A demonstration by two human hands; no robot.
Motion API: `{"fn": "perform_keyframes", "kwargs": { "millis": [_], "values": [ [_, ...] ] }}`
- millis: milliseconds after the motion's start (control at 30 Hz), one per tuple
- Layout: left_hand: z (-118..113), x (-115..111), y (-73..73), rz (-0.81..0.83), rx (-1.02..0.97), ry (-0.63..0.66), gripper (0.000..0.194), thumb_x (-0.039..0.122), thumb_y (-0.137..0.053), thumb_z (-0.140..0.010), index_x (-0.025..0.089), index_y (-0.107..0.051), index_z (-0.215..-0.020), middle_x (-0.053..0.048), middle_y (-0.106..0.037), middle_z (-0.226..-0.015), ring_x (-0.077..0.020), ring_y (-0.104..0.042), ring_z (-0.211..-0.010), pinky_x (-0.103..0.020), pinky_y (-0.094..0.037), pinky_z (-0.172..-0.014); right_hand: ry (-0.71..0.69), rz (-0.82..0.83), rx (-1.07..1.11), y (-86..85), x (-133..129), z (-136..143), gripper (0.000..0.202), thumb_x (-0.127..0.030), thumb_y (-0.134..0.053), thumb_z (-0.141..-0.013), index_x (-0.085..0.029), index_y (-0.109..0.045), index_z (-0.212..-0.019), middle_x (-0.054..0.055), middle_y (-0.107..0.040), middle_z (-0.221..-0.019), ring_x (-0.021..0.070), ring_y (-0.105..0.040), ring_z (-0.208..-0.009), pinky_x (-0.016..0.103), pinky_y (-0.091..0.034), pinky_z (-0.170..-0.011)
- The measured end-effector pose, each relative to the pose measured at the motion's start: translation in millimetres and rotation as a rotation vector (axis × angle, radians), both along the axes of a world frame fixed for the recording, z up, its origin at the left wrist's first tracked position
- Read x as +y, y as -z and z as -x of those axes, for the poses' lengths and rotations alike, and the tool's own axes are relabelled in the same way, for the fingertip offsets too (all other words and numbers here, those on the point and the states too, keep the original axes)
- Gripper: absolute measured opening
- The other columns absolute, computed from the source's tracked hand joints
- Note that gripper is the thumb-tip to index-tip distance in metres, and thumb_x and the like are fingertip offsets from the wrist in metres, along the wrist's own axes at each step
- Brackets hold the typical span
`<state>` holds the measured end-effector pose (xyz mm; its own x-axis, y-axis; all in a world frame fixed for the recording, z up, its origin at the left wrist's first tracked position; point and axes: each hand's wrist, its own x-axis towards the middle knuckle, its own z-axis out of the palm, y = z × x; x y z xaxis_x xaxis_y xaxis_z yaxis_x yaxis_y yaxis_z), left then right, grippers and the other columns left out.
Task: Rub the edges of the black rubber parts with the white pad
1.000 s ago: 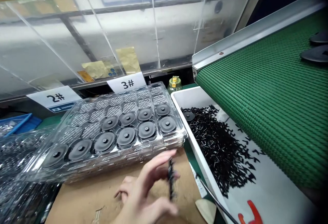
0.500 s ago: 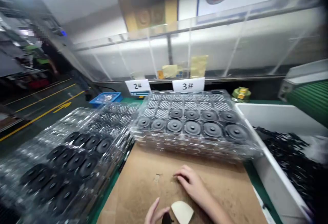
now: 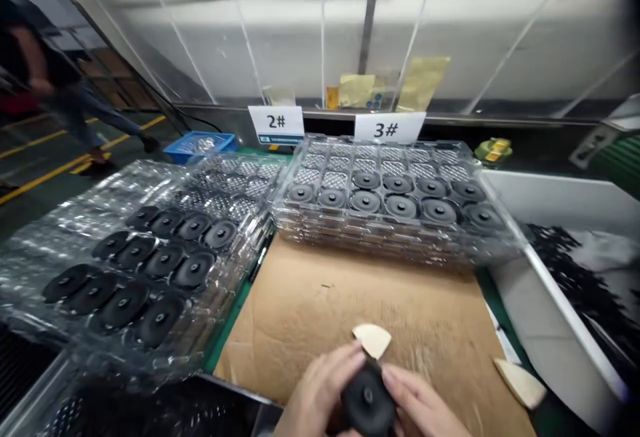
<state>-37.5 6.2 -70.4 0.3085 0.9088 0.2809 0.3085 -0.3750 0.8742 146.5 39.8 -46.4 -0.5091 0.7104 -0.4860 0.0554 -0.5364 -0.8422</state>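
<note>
At the bottom centre, a black rounded disc-shaped part (image 3: 367, 397) with a small raised centre is held between both hands. My left hand (image 3: 320, 390) grips it from the left, fingers curled along its upper edge. On the opposite side my right hand (image 3: 420, 404) presses its fingers against the rim. Just beyond the fingertips lies a cream fan-shaped piece (image 3: 374, 338) on the brown cardboard sheet (image 3: 300, 304). Similar black discs fill part of the clear plastic tray (image 3: 340, 220) ahead and of another clear tray (image 3: 195, 314) at the left.
A white bin (image 3: 560, 350) of black parts stands at the right, with a second cream piece (image 3: 520, 384) beside it. Behind are a blue basket (image 3: 200, 147), a "2#" sign (image 3: 276, 122), a "3#" sign (image 3: 387, 129) and a yellow-green tape roll (image 3: 494, 150). A person (image 3: 55, 77) is at far left.
The view has tilted down. My hands, apart before, have come together around the black disc. My right hand has left the cardboard's middle, where its fingertips were pinched.
</note>
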Motion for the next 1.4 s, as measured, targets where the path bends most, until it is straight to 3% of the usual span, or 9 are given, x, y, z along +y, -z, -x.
{"fn": "perform_keyframes", "kwargs": {
  "millis": [133,367,533,667,767,933,1100,1233,1400],
  "values": [
    [-7,-18,-3.3,0.317,-0.559,-0.357,0.062,0.041,-0.063,-0.070,0.030,-0.039,-0.126,-0.010,-0.047,-0.133,-0.0262,-0.048,-0.117,-0.034,-0.040,-0.096,0.253,0.243,0.215,8.6,-20,33,0.049,-0.059,-0.052,-0.075,-0.011,-0.055,-0.068,-0.001,-0.053,-0.041,0.0015,-0.032,-0.029,0.014,-0.016,-0.032],
    [-8,-27,-20.0,0.549,-0.901,-0.500,0.064,0.036,-0.078,-0.050,0.031,-0.055,-0.110,-0.005,-0.058,-0.122,-0.0238,-0.050,-0.116,-0.028,-0.041,-0.096,0.192,0.267,0.277,0.8,-38,73,0.053,-0.061,-0.043,-0.080,-0.011,-0.053,-0.065,0.000,-0.052,-0.040,0.0016,-0.029,-0.025,0.015,-0.014,-0.029],
    [11,-25,-25.8,0.757,-1.172,-0.413,0.068,0.036,-0.077,-0.052,0.029,-0.050,-0.114,-0.010,-0.060,-0.119,-0.0302,-0.050,-0.114,-0.038,-0.040,-0.096,0.116,-0.340,-0.166,-3.0,-36,47,0.042,-0.043,-0.031,-0.091,-0.015,-0.062,-0.093,0.006,-0.063,-0.068,0.0135,-0.057,-0.059,0.025,-0.045,-0.056],
    [25,-25,-24.9,0.910,-1.397,-0.378,0.052,0.034,-0.067,-0.068,0.032,-0.047,-0.116,-0.009,-0.057,-0.121,-0.0341,-0.048,-0.115,-0.047,-0.039,-0.095,0.148,-0.937,-0.887,20.6,-20,17,0.034,-0.034,-0.049,-0.083,-0.024,-0.056,-0.115,0.012,-0.051,-0.115,0.0281,-0.046,-0.102,0.048,-0.037,-0.089],
    [32,-24,-24.5,0.960,-1.475,-0.381,0.046,0.030,-0.064,-0.072,0.030,-0.048,-0.115,-0.008,-0.057,-0.121,-0.0326,-0.046,-0.118,-0.043,-0.038,-0.098,0.031,-0.988,-0.983,43.9,-5,8,0.042,-0.033,-0.055,-0.078,-0.026,-0.054,-0.120,0.013,-0.048,-0.120,0.0313,-0.045,-0.098,0.052,-0.039,-0.084],
    [34,-22,-29.0,0.954,-1.535,-0.414,0.049,0.032,-0.059,-0.075,0.029,-0.044,-0.122,-0.009,-0.056,-0.123,-0.0303,-0.045,-0.119,-0.037,-0.038,-0.099,0.103,-1.000,-0.924,61.2,28,6,0.029,-0.025,-0.043,-0.084,-0.023,-0.063,-0.104,0.012,-0.052,-0.105,0.0267,-0.048,-0.096,0.045,-0.042,-0.083],
    [30,-23,-33.8,0.944,-1.480,-0.451,0.052,0.031,-0.056,-0.079,0.028,-0.037,-0.128,-0.010,-0.058,-0.121,-0.0264,-0.050,-0.115,-0.039,-0.037,-0.101,0.177,-0.960,-0.806,51.8,23,16,0.037,-0.027,-0.041,-0.087,-0.018,-0.044,-0.123,0.012,-0.055,-0.109,0.0209,-0.055,-0.091,0.037,-0.046,-0.077],
    [24,-24,-35.7,0.931,-1.417,-0.452,0.047,0.029,-0.055,-0.080,0.027,-0.040,-0.125,-0.010,-0.058,-0.122,-0.0243,-0.050,-0.116,-0.039,-0.036,-0.101,-0.021,-0.943,-0.619,38.0,-3,29,0.026,-0.025,-0.048,-0.085,-0.021,-0.057,-0.109,0.006,-0.064,-0.090,0.0166,-0.059,-0.079,0.029,-0.049,-0.070],
    [1,-19,-42.0,0.954,-1.331,-0.370,0.049,0.025,-0.065,-0.072,0.024,-0.050,-0.118,-0.007,-0.058,-0.120,-0.0232,-0.053,-0.112,-0.034,-0.041,-0.096,0.036,-0.897,-0.567,-9.3,0,34,0.026,-0.023,-0.042,-0.089,-0.020,-0.053,-0.111,0.006,-0.061,-0.104,0.0162,-0.057,-0.094,0.031,-0.046,-0.080]
  ]
}}
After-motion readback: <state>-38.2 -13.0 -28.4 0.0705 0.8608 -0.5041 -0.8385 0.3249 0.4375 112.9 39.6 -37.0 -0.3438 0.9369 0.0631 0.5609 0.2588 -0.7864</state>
